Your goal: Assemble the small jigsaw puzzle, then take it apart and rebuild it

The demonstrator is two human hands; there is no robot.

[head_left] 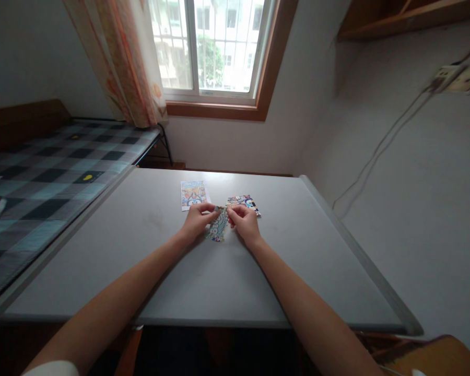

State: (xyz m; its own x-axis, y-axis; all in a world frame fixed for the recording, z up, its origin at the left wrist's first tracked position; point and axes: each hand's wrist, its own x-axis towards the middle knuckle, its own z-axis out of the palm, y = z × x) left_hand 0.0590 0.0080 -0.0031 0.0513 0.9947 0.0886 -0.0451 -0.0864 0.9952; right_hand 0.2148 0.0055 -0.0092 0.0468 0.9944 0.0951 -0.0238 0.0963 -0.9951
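While my left hand (pixel 198 219) and right hand (pixel 246 223) pinch the patterned piece (pixel 218 228) just below frame centre, I should press lightly and evenly to avoid bending it

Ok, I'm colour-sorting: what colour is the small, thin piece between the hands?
The piece is mostly pale blue-green, multicoloured at the bottom; head view.

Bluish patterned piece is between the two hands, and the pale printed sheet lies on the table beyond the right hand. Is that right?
Not quite: the head view shows the pale printed sheet on the table beyond the left hand, not the right hand. The bluish patterned piece is between the hands.
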